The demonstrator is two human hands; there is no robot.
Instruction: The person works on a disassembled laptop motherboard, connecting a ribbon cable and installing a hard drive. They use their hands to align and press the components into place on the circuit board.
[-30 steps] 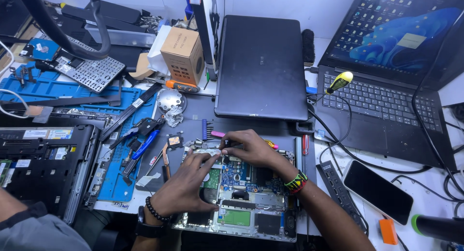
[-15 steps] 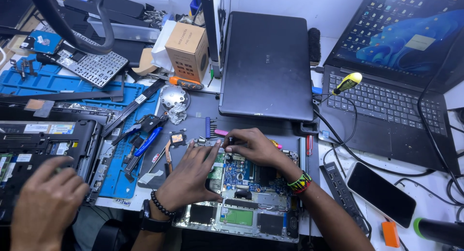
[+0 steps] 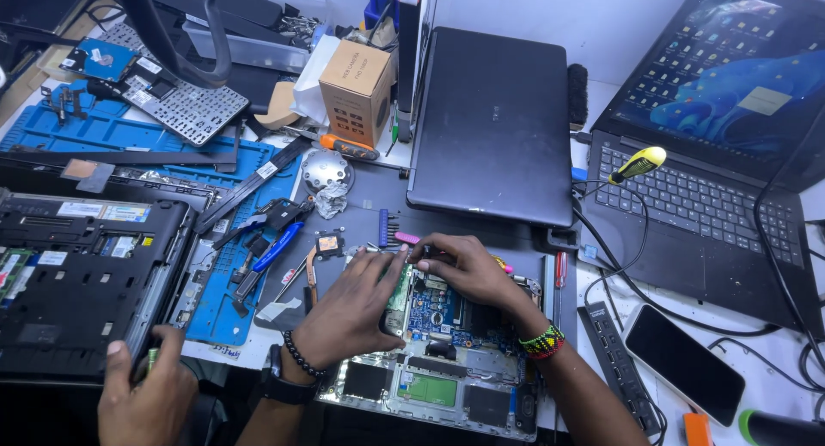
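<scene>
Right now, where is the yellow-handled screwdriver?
In the head view, the yellow-handled screwdriver lies on the right side, on the keyboard of the open laptop, just right of the closed black laptop.

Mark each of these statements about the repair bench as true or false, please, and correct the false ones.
1. Both hands, the left hand and the right hand, rest on the opened laptop with the blue circuit board. True.
2. The closed black laptop lies behind the opened one. True.
3. The open laptop with the blue lit screen stands at the left. False: it stands at the right.
4. The brown cardboard box lies flat on the black phone. False: they are far apart; the box stands upright at the back.
5. The yellow-handled screwdriver rests on a keyboard. True.
</scene>
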